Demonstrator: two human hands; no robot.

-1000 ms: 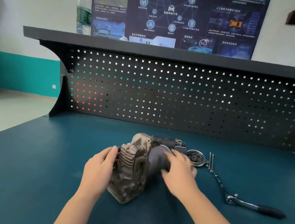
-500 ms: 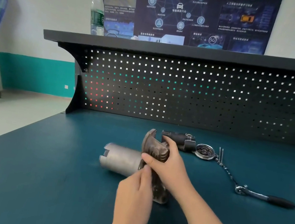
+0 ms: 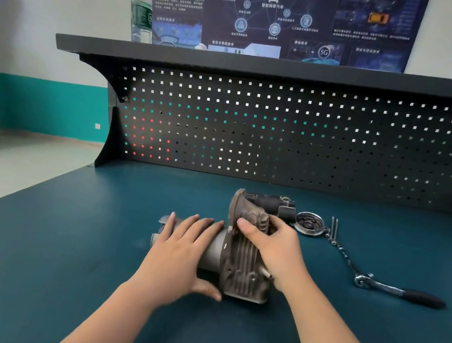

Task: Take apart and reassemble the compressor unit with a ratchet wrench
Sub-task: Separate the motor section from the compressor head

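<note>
The compressor unit [image 3: 241, 266] lies on its side in the middle of the blue bench, its grey motor cylinder [image 3: 213, 251] pointing left and its brown finned head to the right. My left hand [image 3: 184, 254] rests flat on top of the cylinder, fingers straight, thumb under its near side. My right hand [image 3: 277, 249] grips the finned head from the right, thumb across its top. The ratchet wrench [image 3: 396, 291] with its long extension lies on the bench to the right, untouched.
A round metal cover [image 3: 310, 223], two long bolts [image 3: 334, 225] and a black cylindrical part [image 3: 269, 202] lie just behind the compressor. A black pegboard [image 3: 285, 133] with a shelf closes the back of the bench; a water bottle [image 3: 142, 7] stands on the shelf.
The compressor was turned so its cylinder now points left. My left hand moved from the near side of the head onto the cylinder. My right hand keeps its hold on the finned head.
</note>
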